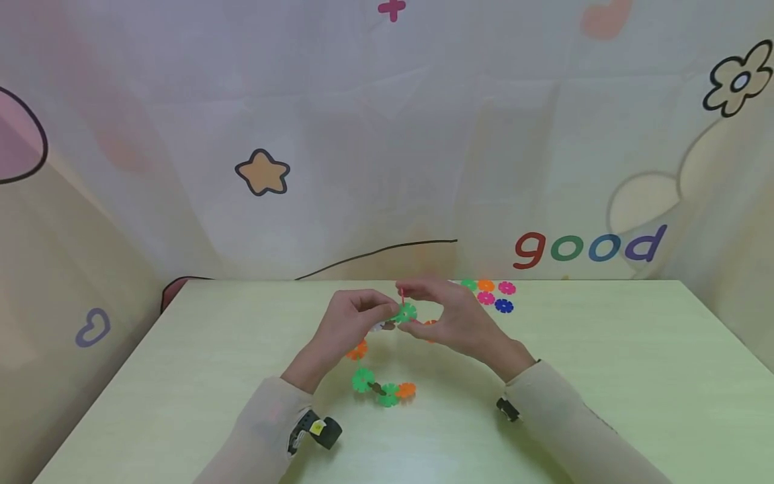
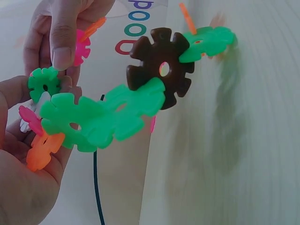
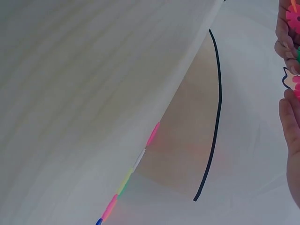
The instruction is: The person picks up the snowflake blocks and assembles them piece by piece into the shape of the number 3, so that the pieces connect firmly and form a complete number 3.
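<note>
Both hands meet above the table. The left hand (image 1: 357, 319) pinches a green notched plastic disc (image 2: 44, 85) at the upper end of a linked chain. White, pink and orange discs (image 2: 45, 151) lie by its palm. From there the chain hangs through green discs (image 2: 70, 123) and a brown disc (image 2: 146, 56) to another green disc (image 1: 389, 395) and an orange disc (image 1: 406, 390) at its lower end. The right hand (image 1: 456, 319) holds a pink disc (image 1: 402, 294), seen edge-on, against the green one. An orange disc (image 1: 431, 325) shows behind the right thumb. Fingers partly hide the joints.
Loose notched discs lie at the table's far edge, right of the hands: green (image 1: 468, 285), orange (image 1: 486, 286), pink (image 1: 506, 288) and blue (image 1: 504, 306) among them. A printed curtain (image 1: 363, 134) stands behind the pale table (image 1: 605, 349).
</note>
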`<state>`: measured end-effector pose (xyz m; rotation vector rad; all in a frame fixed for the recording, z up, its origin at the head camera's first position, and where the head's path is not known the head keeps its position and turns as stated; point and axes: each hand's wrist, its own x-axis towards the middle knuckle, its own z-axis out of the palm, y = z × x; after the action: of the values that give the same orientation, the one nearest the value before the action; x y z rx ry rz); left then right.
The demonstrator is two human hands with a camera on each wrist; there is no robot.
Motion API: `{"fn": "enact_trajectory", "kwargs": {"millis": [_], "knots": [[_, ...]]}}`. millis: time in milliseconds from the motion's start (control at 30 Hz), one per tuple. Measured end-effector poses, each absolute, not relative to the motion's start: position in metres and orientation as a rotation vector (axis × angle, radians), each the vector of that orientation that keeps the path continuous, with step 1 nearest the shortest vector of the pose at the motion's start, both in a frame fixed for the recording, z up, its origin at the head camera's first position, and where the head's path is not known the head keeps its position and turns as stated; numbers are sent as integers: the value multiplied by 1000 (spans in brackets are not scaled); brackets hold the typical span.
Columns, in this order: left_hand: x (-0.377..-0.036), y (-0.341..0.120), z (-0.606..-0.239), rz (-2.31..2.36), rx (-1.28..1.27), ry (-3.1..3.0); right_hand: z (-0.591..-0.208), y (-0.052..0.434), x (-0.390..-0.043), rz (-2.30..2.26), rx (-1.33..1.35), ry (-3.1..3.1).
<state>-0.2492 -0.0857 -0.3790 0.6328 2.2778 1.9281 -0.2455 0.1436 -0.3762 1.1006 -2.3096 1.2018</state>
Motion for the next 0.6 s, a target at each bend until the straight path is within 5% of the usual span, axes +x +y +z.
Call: {"fn": "enact_trajectory", "kwargs": {"millis": [600], "knots": [[-249,-85,-378,1866,643,2323,-378,143,-246,1069,1119,-2252]]}}
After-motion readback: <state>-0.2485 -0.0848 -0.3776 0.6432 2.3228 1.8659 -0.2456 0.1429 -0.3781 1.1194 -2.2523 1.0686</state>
